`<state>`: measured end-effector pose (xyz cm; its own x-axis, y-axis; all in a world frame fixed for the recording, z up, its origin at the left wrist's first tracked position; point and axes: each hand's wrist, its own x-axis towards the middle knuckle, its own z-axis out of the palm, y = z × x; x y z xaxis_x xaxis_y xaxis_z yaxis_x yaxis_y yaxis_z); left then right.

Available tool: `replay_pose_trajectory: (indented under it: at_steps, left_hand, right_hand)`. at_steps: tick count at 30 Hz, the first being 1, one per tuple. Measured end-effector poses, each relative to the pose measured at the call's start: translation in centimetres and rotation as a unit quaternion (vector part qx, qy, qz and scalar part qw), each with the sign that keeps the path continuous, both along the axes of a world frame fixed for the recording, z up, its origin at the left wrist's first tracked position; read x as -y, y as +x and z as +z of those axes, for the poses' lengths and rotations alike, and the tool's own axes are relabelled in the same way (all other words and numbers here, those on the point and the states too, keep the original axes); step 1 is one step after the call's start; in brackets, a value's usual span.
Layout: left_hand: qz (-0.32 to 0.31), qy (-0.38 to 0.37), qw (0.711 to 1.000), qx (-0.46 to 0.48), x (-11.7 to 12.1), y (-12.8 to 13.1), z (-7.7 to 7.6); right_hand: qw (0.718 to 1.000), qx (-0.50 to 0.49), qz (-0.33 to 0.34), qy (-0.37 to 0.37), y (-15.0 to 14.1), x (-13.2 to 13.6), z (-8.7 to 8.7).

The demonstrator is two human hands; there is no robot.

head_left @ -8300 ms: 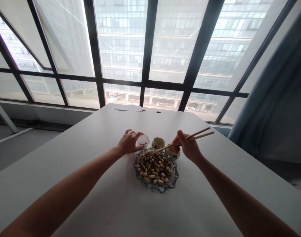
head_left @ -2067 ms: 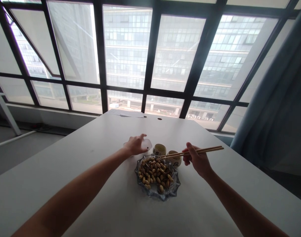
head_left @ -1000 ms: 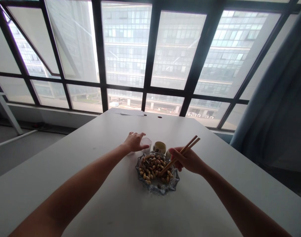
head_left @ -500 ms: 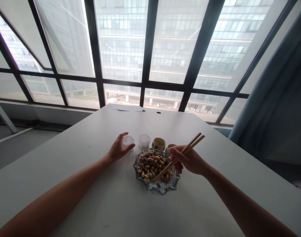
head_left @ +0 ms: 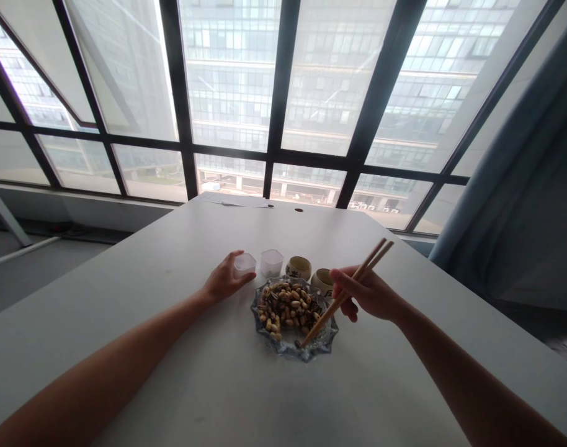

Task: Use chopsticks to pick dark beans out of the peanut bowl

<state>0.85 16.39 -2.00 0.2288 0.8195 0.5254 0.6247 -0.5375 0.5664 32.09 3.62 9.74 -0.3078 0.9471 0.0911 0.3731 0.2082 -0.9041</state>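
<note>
A glass dish (head_left: 327, 343) full of mixed nuts and seeds (head_left: 288, 307) sits mid-table. My right hand (head_left: 370, 293) is closed on a pair of wooden chopsticks (head_left: 348, 292), whose tips reach down to the dish's near right rim. My left hand (head_left: 223, 280) curls around a small clear plastic cup (head_left: 244, 264) standing left of the dish. A second clear cup (head_left: 271, 262) stands just right of it. Behind the dish are two small ceramic cups (head_left: 298, 267), the right one (head_left: 321, 279) partly hidden by my right hand.
The white table (head_left: 181, 366) stretches toward a wall of large windows (head_left: 283, 93). A sheet of paper (head_left: 227, 200) and a dark hole (head_left: 298, 210) lie at the far edge. A blue curtain (head_left: 520, 186) hangs at the right.
My left hand left the stacked cups with one clear cup and set it to the left, so two clear cups stand apart. My right hand lowered the chopstick tips toward the dish's near right rim.
</note>
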Motion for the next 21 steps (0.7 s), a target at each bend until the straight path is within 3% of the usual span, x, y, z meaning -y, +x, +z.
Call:
replay_pose_trajectory:
  at_steps: [3, 8, 11, 21]
  left_hand:
    - [0.0, -0.001, 1.0, -0.01, 0.08, -0.01, 0.06]
    - [-0.006, -0.01, 1.0, -0.02, 0.32, -0.06, 0.27]
    - [-0.004, -0.021, 0.999, -0.027, 0.45, -0.04, 0.36]
    - [-0.005, -0.013, 0.999, -0.03, 0.37, -0.07, 0.24]
  right_hand:
    - [0.998, 0.041, 0.044, -0.026, -0.3, 0.21, -0.11]
    - [0.997, 0.038, -0.051, 0.048, -0.65, 0.06, -0.12]
    - [0.995, 0.019, -0.07, 0.063, -0.5, 0.19, 0.23]
    - [0.991, 0.078, 0.024, 0.106, -0.51, 0.6, 0.19]
